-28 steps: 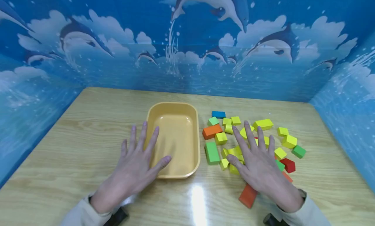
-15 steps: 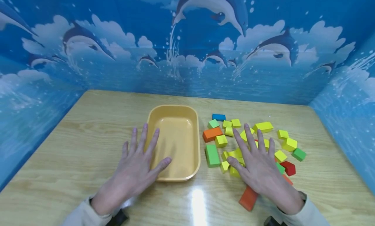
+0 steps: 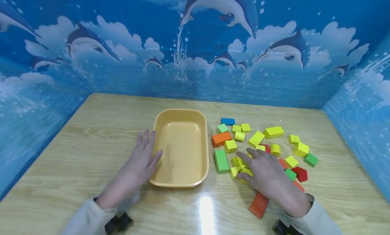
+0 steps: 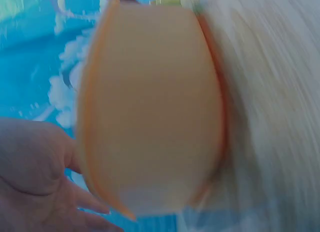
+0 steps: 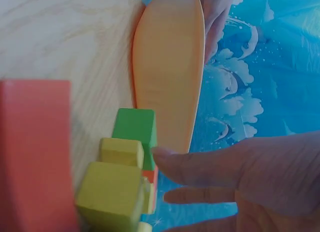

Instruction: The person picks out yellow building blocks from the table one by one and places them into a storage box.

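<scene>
My left hand [image 3: 138, 162] is at the left rim of the beige plastic basin [image 3: 186, 150], fingers extended together and thumb reaching over the edge. In the left wrist view the basin's side [image 4: 155, 106] is blurred beside the hand. Nothing is held there. My right hand [image 3: 269, 174] hovers over the near part of a spread of coloured toy blocks, fingers slightly bent, thumb close to a yellow block [image 3: 234, 172]. The right wrist view has the thumb and fingers apart, with a green block [image 5: 135, 127] and yellow block [image 5: 110, 192] beside them; the palm holds nothing.
Several more blocks lie right of the basin, among them an orange block [image 3: 221, 139], a blue block [image 3: 228, 121] and a dark red block [image 3: 300, 174]. A long red block [image 3: 259, 205] lies nearest the front. Dolphin-printed blue sheeting [image 3: 195, 72] walls the wooden table [image 3: 76, 143].
Both hands were spread flat above the table. The left has lowered and shifted slightly left to the basin's rim; the right has dropped toward the yellow blocks, its fingers bending.
</scene>
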A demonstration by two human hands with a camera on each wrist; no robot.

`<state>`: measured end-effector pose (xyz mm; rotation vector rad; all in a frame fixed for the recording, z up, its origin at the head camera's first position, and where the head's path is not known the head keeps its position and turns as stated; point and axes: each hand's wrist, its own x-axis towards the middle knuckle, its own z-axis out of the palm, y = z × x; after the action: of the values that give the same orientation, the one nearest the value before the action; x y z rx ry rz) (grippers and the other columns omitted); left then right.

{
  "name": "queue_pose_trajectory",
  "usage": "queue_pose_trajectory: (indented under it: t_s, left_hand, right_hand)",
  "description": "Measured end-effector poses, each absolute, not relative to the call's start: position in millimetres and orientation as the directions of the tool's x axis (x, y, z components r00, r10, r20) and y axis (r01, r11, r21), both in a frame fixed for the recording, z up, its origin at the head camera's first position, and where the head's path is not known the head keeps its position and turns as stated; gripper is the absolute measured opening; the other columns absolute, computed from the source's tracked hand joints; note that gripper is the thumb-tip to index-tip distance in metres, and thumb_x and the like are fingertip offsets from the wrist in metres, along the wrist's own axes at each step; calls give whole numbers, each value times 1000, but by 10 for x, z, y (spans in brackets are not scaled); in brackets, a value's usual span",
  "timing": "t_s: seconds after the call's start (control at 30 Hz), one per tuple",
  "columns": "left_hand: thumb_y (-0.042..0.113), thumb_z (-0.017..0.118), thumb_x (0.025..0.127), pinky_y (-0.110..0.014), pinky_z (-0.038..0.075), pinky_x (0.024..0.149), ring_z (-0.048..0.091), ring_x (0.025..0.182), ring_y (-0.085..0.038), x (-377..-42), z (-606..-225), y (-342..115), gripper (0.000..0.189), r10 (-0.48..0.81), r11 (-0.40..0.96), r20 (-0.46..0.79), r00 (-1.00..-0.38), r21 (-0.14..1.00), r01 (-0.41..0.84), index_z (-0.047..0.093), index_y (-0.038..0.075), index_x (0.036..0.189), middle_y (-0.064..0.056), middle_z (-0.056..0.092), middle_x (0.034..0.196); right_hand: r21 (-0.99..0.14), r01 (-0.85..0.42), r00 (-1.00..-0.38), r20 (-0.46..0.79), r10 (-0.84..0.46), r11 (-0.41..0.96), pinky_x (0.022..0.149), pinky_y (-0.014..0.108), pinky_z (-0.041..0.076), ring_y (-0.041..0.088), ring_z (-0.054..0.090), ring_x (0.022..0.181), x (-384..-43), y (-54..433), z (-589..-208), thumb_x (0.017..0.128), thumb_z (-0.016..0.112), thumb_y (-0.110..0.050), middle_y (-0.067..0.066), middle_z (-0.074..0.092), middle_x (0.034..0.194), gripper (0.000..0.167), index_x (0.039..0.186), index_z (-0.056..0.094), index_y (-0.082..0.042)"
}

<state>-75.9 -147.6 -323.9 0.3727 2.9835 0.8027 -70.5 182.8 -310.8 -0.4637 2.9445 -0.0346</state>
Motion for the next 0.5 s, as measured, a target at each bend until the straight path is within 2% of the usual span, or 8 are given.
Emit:
queue_pose_trajectory:
  t_s: [0.13,0.23,0.4,0.5]
  left_hand:
    - [24,45,103,-63,20,112,20,136,-53,-799,-3303,-1594,64,174,826,28,-984,540,162,19,-16,145,-38,20,149]
    - [22,47,102,-60,30,110,35,131,-50,-802,-3354,-1626,61,148,786,52,-988,599,150,25,-17,142,-38,33,143]
    - [14,47,101,-47,53,93,60,110,-40,-783,-3462,-1576,50,133,640,108,-985,750,168,33,-10,143,-33,53,129]
    - [9,48,100,-44,57,87,64,101,-35,-763,-3507,-1533,48,105,577,134,-985,799,170,36,-7,144,-31,57,124]
  right_hand:
    - [-43,-324,-929,-172,-327,945,85,57,53,36,59,107,-745,1730,-3052,77,82,-32,14,62,123,64,134,58,-16]
    - [-25,-319,-926,-206,-317,948,75,46,57,29,61,94,-786,1668,-3039,75,84,-27,10,65,111,61,130,61,-16]
    - [-20,-317,-918,-243,-312,948,60,30,52,18,55,76,-805,1642,-3064,72,85,-21,1,62,89,47,116,69,-16]
    - [-44,-313,-918,-241,-314,949,60,28,50,16,54,75,-797,1643,-3088,72,85,-18,-1,61,87,39,109,71,-18]
